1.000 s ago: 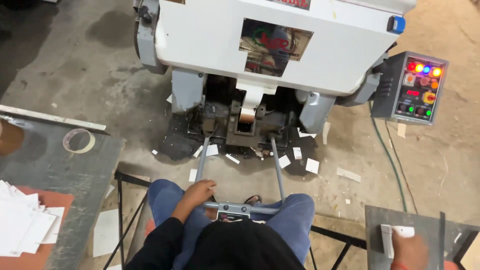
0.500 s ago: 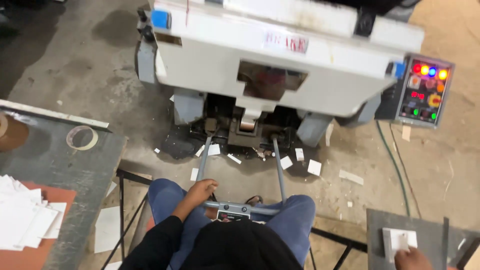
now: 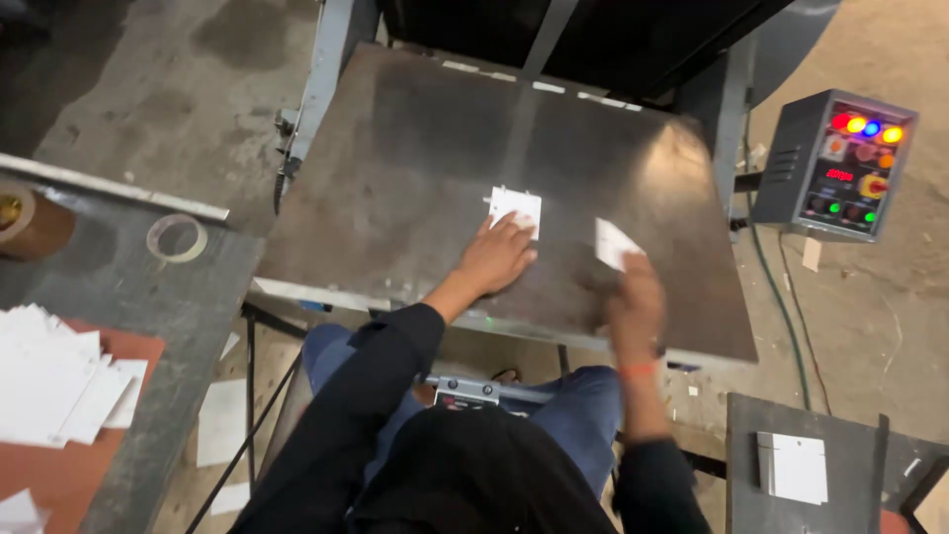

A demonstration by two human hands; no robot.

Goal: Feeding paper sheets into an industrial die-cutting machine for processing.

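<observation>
Left hand (image 3: 499, 255): fingers spread flat, tips resting on the near edge of a small white card (image 3: 516, 208) that lies on the dark metal platen (image 3: 395, 178); nothing gripped. Right hand (image 3: 636, 302): fingers pinched on a second white card (image 3: 613, 243), held tilted just above the platen, blurred. Cards near each other, not touching. Control box (image 3: 840, 163) with coloured lights stands right of the platen. Stack of white cards (image 3: 796, 467) on the right worktop (image 3: 751, 494); loose white sheets (image 3: 54, 381) and tape roll (image 3: 176, 237) on the left.
</observation>
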